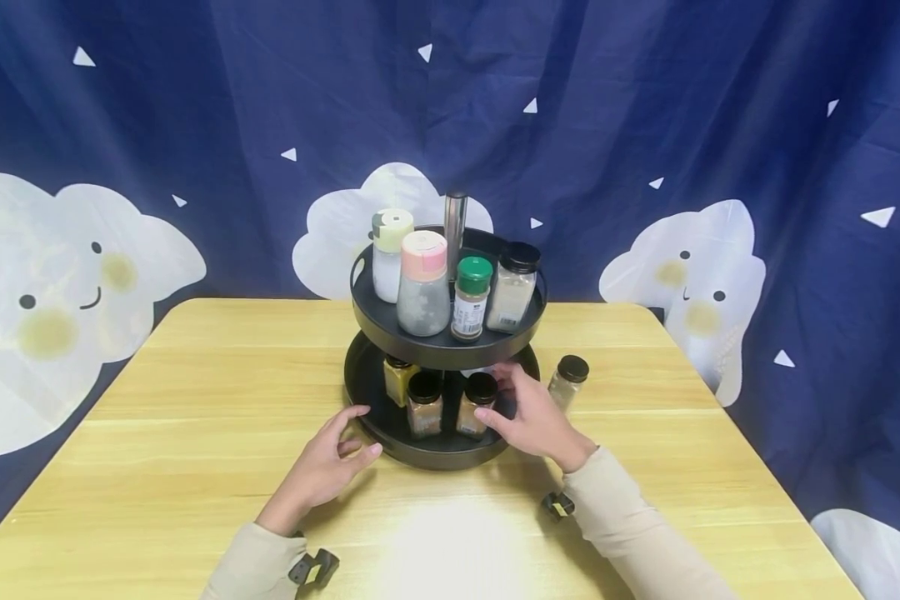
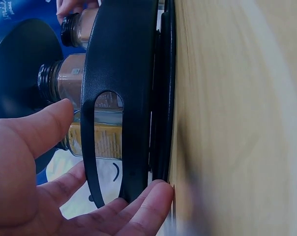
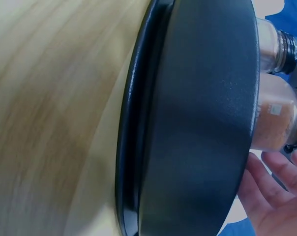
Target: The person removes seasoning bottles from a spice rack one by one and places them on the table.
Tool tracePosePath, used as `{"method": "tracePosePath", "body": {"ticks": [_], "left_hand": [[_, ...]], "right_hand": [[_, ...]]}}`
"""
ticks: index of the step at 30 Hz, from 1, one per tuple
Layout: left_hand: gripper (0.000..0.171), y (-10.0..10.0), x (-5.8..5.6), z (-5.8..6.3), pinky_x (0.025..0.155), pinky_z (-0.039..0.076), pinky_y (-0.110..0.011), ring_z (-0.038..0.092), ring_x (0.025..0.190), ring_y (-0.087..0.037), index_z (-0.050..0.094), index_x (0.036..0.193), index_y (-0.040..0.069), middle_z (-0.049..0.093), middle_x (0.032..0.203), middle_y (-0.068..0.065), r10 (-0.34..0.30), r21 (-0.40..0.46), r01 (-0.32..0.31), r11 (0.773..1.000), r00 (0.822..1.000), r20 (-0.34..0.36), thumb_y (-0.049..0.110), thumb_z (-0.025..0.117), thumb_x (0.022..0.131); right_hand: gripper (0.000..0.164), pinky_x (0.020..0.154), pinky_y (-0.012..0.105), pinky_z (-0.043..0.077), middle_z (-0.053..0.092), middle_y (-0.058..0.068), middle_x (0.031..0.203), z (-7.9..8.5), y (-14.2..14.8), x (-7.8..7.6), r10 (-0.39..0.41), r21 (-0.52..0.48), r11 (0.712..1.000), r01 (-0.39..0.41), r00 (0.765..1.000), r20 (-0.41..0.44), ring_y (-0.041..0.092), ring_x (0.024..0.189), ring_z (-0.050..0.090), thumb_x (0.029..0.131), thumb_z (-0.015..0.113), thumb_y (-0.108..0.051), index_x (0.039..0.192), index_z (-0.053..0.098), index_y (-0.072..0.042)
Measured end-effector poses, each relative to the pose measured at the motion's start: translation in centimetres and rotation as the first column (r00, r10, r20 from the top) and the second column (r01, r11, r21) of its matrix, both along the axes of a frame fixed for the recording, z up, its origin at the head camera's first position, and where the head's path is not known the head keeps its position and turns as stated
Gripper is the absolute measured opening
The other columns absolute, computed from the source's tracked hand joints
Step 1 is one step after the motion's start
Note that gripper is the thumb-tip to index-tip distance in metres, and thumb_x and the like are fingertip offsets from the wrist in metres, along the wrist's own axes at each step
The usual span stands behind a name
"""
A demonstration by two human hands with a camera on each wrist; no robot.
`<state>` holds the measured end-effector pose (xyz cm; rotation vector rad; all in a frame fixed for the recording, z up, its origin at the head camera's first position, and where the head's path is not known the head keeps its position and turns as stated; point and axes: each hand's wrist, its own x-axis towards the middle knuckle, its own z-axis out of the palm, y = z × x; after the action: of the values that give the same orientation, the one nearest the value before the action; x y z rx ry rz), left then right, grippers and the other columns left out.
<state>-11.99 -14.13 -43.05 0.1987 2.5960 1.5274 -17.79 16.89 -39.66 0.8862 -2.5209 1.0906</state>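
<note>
A black two-tier turntable rack (image 1: 450, 457) stands on the table. On its lower tier, my right hand (image 1: 534, 417) holds a square spice jar (image 1: 471, 417) of brown powder with a black lid, thumb at its near side and fingers behind. A similar brown jar (image 1: 424, 412) stands to its left, and a yellow-powder jar (image 1: 397, 382) farther back. My left hand (image 1: 322, 467) is at the lower tier's left edge, fingers spread and loosely bent; in the left wrist view its fingertips (image 2: 156, 201) lie against the tray's side.
The upper tier carries a white-capped shaker (image 1: 390, 258), a pink-capped shaker (image 1: 423, 292), a green-capped bottle (image 1: 471, 300) and a black-lidded jar (image 1: 513, 292) around a metal post (image 1: 455, 225). Another black-lidded jar (image 1: 567, 379) stands on the table right of the rack. A blue curtain (image 1: 555, 167) hangs behind.
</note>
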Motion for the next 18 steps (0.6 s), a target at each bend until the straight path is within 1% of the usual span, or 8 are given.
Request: {"method": "tracePosePath", "body": {"ticks": [4, 8, 12, 18], "left_hand": [[0.062, 0.01, 0.1, 0.02, 0.099, 0.043, -0.058, 0.052, 0.117, -0.04, 0.036, 0.14, 0.023, 0.025, 0.151, -0.025, 0.002, -0.002, -0.002, 1.0, 1.0, -0.001, 0.035, 0.067, 0.088], [0.063, 0.03, 0.12, 0.0, 0.098, 0.044, -0.057, 0.052, 0.117, -0.04, 0.036, 0.141, 0.022, 0.025, 0.151, -0.025, -0.004, -0.003, 0.004, 1.0, 1.0, -0.004, 0.036, 0.067, 0.088], [0.063, 0.02, 0.06, -0.07, 0.098, 0.045, -0.057, 0.052, 0.117, -0.041, 0.035, 0.141, 0.022, 0.024, 0.151, -0.026, -0.01, -0.002, 0.01, 1.0, 1.0, -0.005, 0.037, 0.066, 0.088], [0.063, -0.02, -0.03, -0.19, 0.098, 0.044, -0.058, 0.052, 0.117, -0.04, 0.036, 0.141, 0.022, 0.025, 0.151, -0.026, -0.004, 0.001, 0.004, 1.0, 1.0, -0.01, 0.035, 0.067, 0.088]], "right_hand": [[0.057, 0.079, 0.04, 0.058, 0.063, 0.014, 0.112, -0.22, -0.21, 0.07, -0.012, 0.028, 1.0, 0.012, 1.0, 0.007, 0.022, 0.092, 0.065, 0.078, 0.077, -0.025, 0.122, 0.047, -0.004], [0.056, 0.076, 0.038, 0.059, 0.064, 0.012, 0.11, -0.41, -0.31, 0.08, -0.024, 0.028, 0.999, 0.024, 1.0, 0.013, 0.02, 0.087, 0.066, 0.076, 0.079, -0.024, 0.12, 0.048, -0.005], [0.055, 0.073, 0.037, 0.059, 0.065, 0.012, 0.106, -0.5, -0.36, -0.02, -0.018, 0.014, 1.0, 0.018, 1.0, -0.003, 0.019, 0.084, 0.067, 0.075, 0.08, -0.021, 0.118, 0.049, -0.004], [0.052, 0.072, 0.035, 0.06, 0.065, 0.011, 0.104, -0.43, -0.43, -0.27, 0.004, 0.003, 1.0, -0.004, 1.0, -0.008, 0.017, 0.082, 0.067, 0.076, 0.079, -0.019, 0.116, 0.05, -0.004]]}}
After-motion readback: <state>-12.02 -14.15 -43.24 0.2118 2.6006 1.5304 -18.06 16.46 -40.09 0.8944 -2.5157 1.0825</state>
